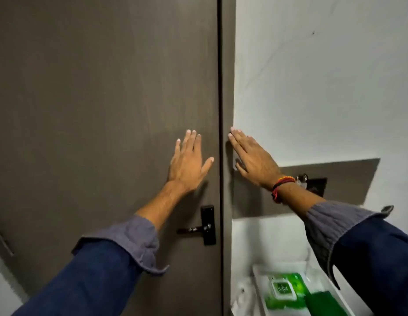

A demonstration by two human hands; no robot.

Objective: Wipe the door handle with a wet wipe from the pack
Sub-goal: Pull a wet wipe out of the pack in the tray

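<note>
A dark brown door [96, 110] stands shut in front of me. Its black lever handle [191, 229] juts left from a black plate [208, 224] near the door's right edge. My left hand [187, 163] lies flat and empty on the door, above the handle, fingers spread. My right hand [253, 160] rests flat across the door frame and white wall, also empty. A green pack of wet wipes [287, 290] with a white lid lies in a white tray [260, 283] at the lower right, below my right forearm.
The white wall [323, 76] fills the right side. A grey-brown panel [335, 179] with a black fitting [316, 185] sits on it behind my right wrist. A grey bar [4, 244] shows at the door's lower left.
</note>
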